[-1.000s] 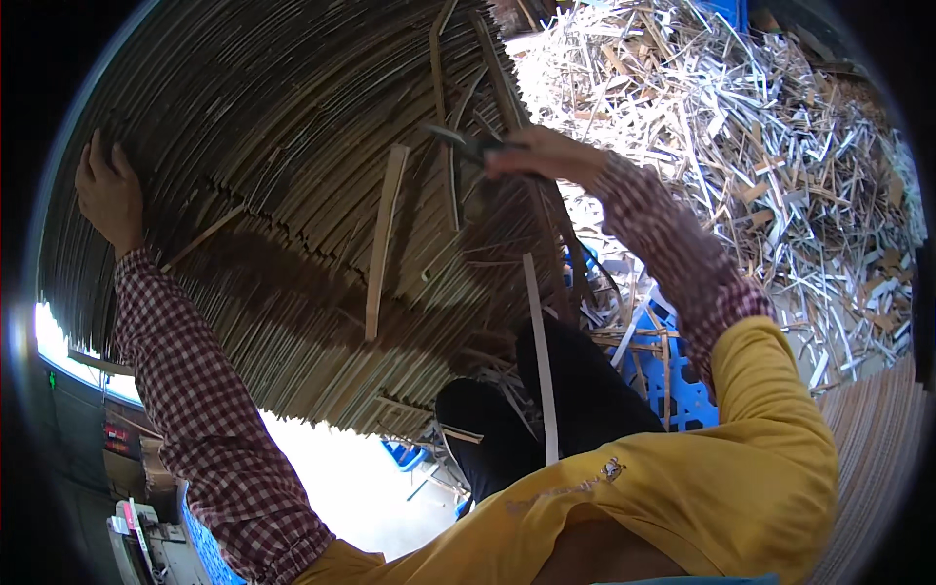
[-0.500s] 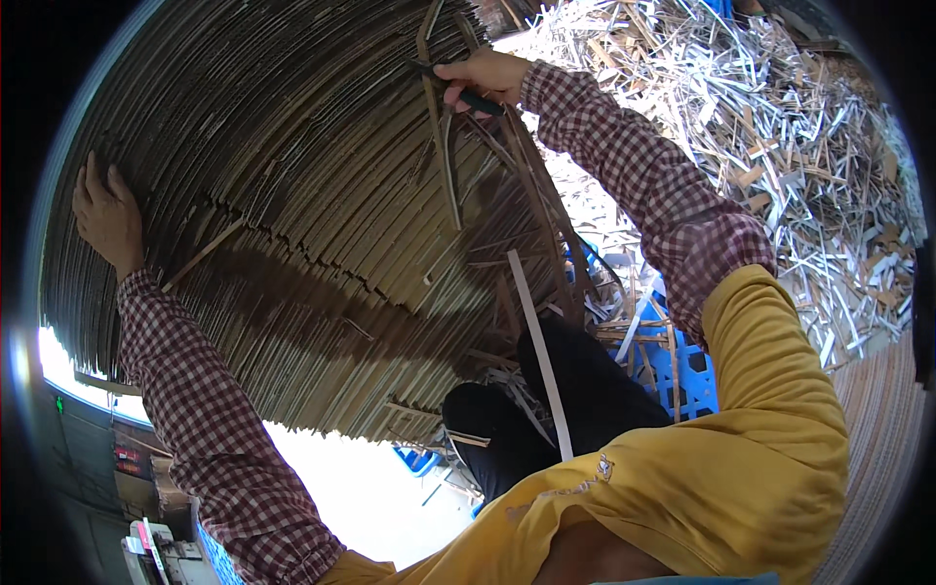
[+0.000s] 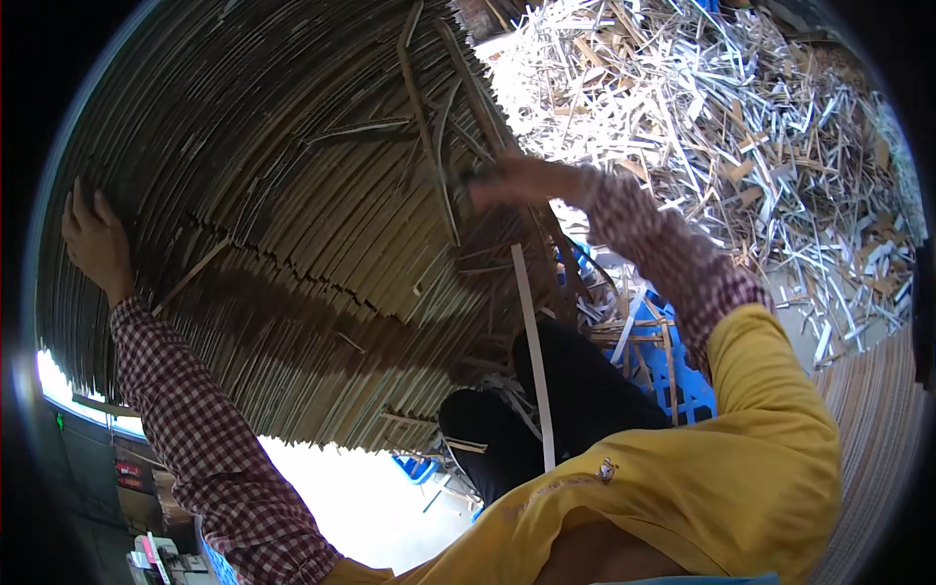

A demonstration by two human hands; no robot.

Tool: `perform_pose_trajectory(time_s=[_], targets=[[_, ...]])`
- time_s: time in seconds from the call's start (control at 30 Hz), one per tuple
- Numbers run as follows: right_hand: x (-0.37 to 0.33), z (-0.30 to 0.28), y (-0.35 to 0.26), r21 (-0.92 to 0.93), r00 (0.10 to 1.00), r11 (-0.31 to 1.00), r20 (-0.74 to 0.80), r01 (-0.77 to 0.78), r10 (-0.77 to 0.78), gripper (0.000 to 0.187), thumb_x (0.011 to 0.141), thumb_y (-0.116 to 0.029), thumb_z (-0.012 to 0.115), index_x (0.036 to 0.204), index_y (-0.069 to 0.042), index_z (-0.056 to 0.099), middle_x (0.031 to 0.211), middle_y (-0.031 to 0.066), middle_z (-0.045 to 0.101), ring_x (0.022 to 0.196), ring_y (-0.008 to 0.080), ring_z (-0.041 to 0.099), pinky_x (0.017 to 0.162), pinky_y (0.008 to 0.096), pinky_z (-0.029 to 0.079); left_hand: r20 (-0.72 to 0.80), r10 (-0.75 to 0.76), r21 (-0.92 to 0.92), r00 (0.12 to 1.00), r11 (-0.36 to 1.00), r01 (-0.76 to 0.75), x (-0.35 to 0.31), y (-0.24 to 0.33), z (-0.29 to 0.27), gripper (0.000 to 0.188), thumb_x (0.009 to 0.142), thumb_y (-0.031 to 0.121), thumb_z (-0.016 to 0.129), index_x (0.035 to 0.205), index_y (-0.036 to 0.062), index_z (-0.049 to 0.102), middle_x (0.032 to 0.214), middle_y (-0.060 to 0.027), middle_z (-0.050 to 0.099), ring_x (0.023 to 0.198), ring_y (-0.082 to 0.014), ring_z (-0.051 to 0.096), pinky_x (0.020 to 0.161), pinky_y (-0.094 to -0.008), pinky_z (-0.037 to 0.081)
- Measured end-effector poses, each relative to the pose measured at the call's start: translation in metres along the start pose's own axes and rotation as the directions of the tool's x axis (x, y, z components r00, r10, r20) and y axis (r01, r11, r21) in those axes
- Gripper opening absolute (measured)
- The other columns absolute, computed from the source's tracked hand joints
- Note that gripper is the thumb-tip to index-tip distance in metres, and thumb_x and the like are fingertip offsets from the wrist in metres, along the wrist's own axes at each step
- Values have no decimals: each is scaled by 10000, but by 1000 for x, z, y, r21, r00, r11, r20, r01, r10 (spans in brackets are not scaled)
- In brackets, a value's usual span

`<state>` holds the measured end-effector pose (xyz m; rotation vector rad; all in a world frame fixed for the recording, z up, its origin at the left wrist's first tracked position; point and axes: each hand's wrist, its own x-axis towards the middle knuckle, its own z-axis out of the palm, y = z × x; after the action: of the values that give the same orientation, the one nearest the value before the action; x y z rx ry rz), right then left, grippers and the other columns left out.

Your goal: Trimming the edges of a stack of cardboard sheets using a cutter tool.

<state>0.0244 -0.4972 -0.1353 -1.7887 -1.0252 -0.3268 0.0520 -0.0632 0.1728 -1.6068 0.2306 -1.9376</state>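
Note:
My left hand (image 3: pixel 97 246) lies against the left side of a big stack of cardboard sheets (image 3: pixel 244 117), fingers stretched out along the sheet edges. Motion smears my right hand (image 3: pixel 522 183), which is at the right part of the stack beside loose hanging cardboard strips (image 3: pixel 421 122). Something dark shows faintly by its fingers, too blurred to name. Another torn strip (image 3: pixel 478 93) hangs above that hand, partly loose from the stack. A long white strip (image 3: pixel 534 361) lies across my dark trousers (image 3: pixel 585 385).
A large heap of cut cardboard strips and scraps (image 3: pixel 702 127) covers the floor at the upper right. Near my right knee stands a blue plastic crate (image 3: pixel 673 361) with strips on it. Ribbed, striped material (image 3: pixel 873 439) is at the lower right.
My right hand, earlier closed around a dark-handled tool at the top of the stack, has swung down toward me and blurred. A strip now juts leftward there. My left hand has slid slightly nearer.

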Motion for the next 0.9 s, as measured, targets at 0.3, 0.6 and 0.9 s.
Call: perform_pose_trajectory(time_s=[0.3, 0.6, 0.9], targets=[[96, -63, -10, 96, 870, 885, -161, -456, 465, 508, 802, -494, 515, 843, -5, 645, 702, 79, 588, 508, 96, 480, 409, 213, 359, -13, -10, -142, 1000, 990, 8, -4, 0, 6, 414, 903, 408, 337, 1264, 212, 388, 1255, -79, 422, 1171, -264, 376, 935, -437, 335], [102, -66, -21, 63, 827, 844, -172, -533, 535, 524, 839, -470, 467, 895, 28, 620, 809, 118, 576, 645, 163, 504, 562, 297, 419, -39, 6, -199, 999, 980, -14, -4, -3, 6, 410, 904, 398, 340, 1266, 213, 386, 1252, -80, 425, 1167, -258, 380, 939, -428, 333], [116, -87, -20, 34, 789, 789, -15, -613, 614, 612, 818, -520, 459, 936, 69, 576, 705, 130, 564, 544, 172, 555, 468, 325, 502, -32, 12, -161, 999, 987, -17, -3, -4, 9, 398, 901, 389, 357, 1253, 209, 408, 1239, -87, 441, 1155, -262, 395, 929, -414, 344]])
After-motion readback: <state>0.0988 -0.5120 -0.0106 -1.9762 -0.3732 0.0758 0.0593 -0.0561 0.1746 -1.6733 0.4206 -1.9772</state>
